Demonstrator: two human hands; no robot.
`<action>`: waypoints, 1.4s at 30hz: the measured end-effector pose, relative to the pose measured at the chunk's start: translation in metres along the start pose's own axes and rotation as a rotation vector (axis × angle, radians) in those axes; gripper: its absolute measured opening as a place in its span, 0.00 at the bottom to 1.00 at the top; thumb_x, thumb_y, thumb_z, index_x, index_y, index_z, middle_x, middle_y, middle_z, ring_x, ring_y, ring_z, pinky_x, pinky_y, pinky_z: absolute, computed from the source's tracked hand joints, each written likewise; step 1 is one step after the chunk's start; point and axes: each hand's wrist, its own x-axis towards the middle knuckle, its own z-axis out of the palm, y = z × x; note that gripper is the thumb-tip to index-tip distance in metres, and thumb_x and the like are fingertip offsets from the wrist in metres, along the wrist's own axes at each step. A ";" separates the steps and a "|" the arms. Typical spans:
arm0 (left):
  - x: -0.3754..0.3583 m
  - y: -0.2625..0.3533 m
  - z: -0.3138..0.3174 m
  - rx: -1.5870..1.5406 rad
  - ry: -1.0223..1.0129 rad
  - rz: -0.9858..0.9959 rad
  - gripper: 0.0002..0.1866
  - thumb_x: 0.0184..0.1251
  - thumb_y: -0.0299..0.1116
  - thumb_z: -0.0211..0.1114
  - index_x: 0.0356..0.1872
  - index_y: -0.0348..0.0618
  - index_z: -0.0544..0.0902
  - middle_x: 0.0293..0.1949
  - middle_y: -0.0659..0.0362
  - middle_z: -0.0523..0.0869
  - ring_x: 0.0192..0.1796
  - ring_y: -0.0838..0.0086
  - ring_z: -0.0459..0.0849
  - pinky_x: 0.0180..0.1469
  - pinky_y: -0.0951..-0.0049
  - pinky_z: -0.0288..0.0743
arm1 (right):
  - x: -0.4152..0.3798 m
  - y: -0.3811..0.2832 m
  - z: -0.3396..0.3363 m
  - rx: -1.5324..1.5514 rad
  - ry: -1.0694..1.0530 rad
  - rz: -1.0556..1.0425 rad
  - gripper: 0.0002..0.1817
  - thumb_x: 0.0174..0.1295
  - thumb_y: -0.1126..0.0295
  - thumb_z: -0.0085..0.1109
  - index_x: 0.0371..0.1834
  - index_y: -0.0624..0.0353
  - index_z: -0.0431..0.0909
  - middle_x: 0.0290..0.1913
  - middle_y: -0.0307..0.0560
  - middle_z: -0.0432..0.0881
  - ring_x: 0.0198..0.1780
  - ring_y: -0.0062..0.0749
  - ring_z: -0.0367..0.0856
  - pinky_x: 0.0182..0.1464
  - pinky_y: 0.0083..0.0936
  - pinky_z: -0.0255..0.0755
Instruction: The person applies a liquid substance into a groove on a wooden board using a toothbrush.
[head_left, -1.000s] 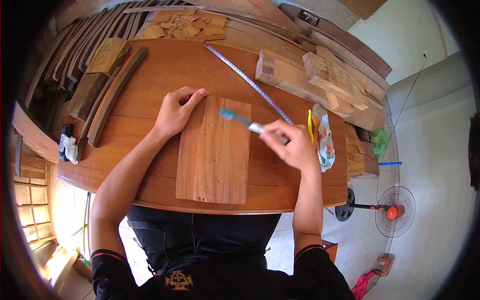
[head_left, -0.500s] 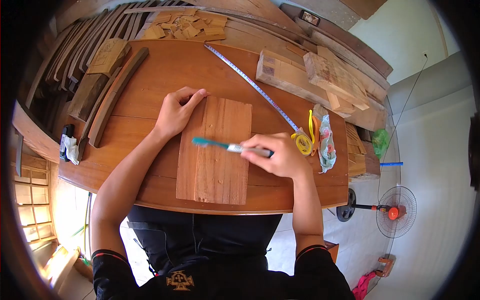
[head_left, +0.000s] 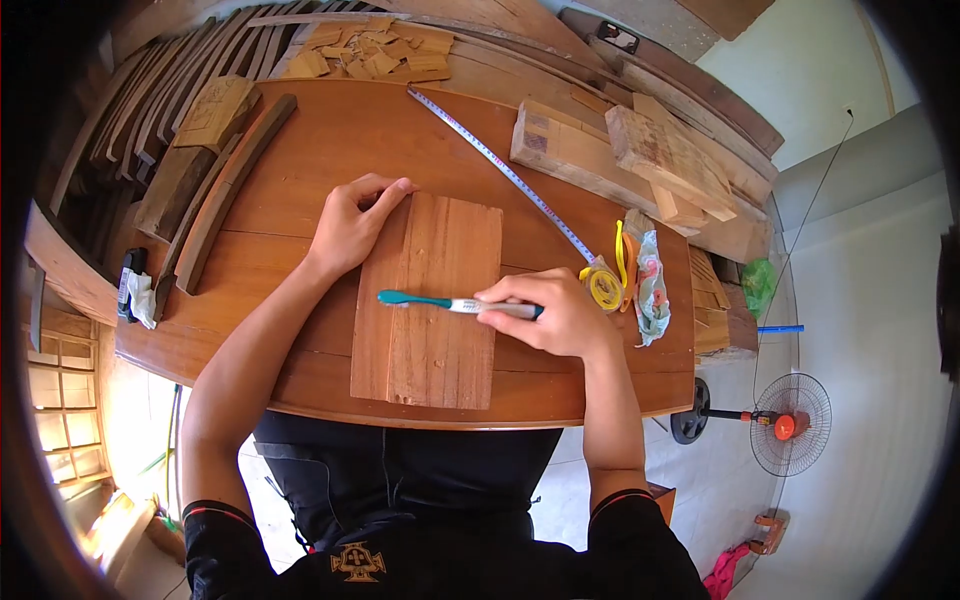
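A reddish-brown wooden block lies on the wooden table, its long side pointing away from me. At its far left corner my left hand grips the block's edge, thumb stretched toward the top end and fingers curled, partly hidden. A toothbrush with a teal head and a white-and-grey handle is held in my right hand, fingers closed round the handle. The brush lies crosswise over the block, its head at the left part of the upper face; bristle contact is hard to make out.
An extended tape measure runs diagonally beyond the block, beside a yellow-and-orange tool and a crumpled packet. Timber boards stand at the right back, curved wooden pieces at left. A fan stands right of the table.
The toothbrush head has shifted slightly down and left over the block and now looks sharper. My left hand and the block stay in place.
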 end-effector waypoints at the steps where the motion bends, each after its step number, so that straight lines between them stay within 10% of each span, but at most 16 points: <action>1: 0.000 0.001 -0.001 0.010 0.000 0.000 0.18 0.86 0.44 0.68 0.52 0.37 0.94 0.44 0.55 0.95 0.46 0.76 0.88 0.53 0.70 0.81 | -0.002 0.003 -0.005 0.018 0.026 0.063 0.09 0.69 0.69 0.78 0.48 0.57 0.93 0.36 0.43 0.95 0.31 0.22 0.89 0.34 0.26 0.77; 7: 0.000 0.002 -0.002 0.002 -0.017 0.012 0.19 0.86 0.45 0.68 0.53 0.37 0.94 0.45 0.54 0.95 0.47 0.76 0.89 0.54 0.70 0.82 | -0.014 0.024 -0.031 -0.120 0.311 0.356 0.08 0.72 0.68 0.77 0.48 0.59 0.91 0.22 0.32 0.73 0.27 0.14 0.64 0.29 0.24 0.57; 13: 0.000 -0.002 -0.002 -0.008 -0.014 -0.029 0.19 0.86 0.45 0.68 0.53 0.37 0.94 0.45 0.54 0.95 0.48 0.76 0.89 0.54 0.70 0.82 | 0.002 -0.005 0.009 -0.026 -0.007 -0.058 0.07 0.69 0.64 0.78 0.47 0.50 0.93 0.41 0.44 0.96 0.37 0.36 0.95 0.41 0.32 0.85; 18: -0.001 0.002 -0.002 0.002 -0.006 0.006 0.19 0.86 0.45 0.68 0.53 0.36 0.94 0.44 0.54 0.95 0.47 0.76 0.89 0.53 0.70 0.82 | -0.017 0.022 -0.035 -0.098 0.214 0.385 0.07 0.70 0.66 0.77 0.46 0.54 0.93 0.32 0.45 0.92 0.27 0.26 0.84 0.34 0.28 0.77; 26: -0.002 0.006 -0.004 0.020 -0.038 -0.036 0.20 0.89 0.45 0.65 0.53 0.36 0.93 0.46 0.56 0.93 0.51 0.76 0.87 0.58 0.71 0.79 | -0.002 -0.001 -0.006 0.003 0.013 0.062 0.09 0.69 0.67 0.79 0.48 0.58 0.93 0.39 0.46 0.95 0.35 0.29 0.93 0.40 0.26 0.82; 31: -0.001 0.003 -0.002 0.028 -0.006 0.016 0.19 0.87 0.45 0.67 0.52 0.37 0.94 0.43 0.55 0.94 0.45 0.76 0.88 0.53 0.70 0.81 | -0.019 0.026 -0.035 -0.096 0.221 0.362 0.07 0.72 0.70 0.76 0.48 0.61 0.92 0.24 0.31 0.80 0.28 0.12 0.70 0.31 0.19 0.62; 32: 0.000 0.003 -0.001 0.019 -0.010 0.014 0.19 0.87 0.45 0.67 0.52 0.37 0.94 0.43 0.55 0.94 0.45 0.76 0.88 0.52 0.70 0.81 | -0.020 0.035 -0.037 -0.133 0.322 0.310 0.10 0.71 0.64 0.77 0.47 0.56 0.91 0.21 0.42 0.78 0.22 0.23 0.68 0.27 0.28 0.61; 37: -0.002 0.008 -0.003 0.012 -0.049 -0.055 0.20 0.89 0.43 0.64 0.53 0.35 0.93 0.47 0.58 0.92 0.52 0.78 0.86 0.60 0.71 0.78 | -0.006 0.004 -0.019 -0.088 0.167 0.180 0.08 0.70 0.63 0.77 0.47 0.52 0.92 0.39 0.45 0.95 0.34 0.32 0.93 0.39 0.31 0.83; 42: 0.000 -0.004 0.000 -0.032 0.004 -0.016 0.19 0.86 0.45 0.68 0.52 0.37 0.94 0.42 0.55 0.94 0.44 0.77 0.88 0.51 0.71 0.81 | -0.007 0.001 -0.006 0.016 0.050 0.095 0.07 0.70 0.65 0.77 0.46 0.52 0.93 0.40 0.42 0.96 0.38 0.31 0.95 0.42 0.29 0.84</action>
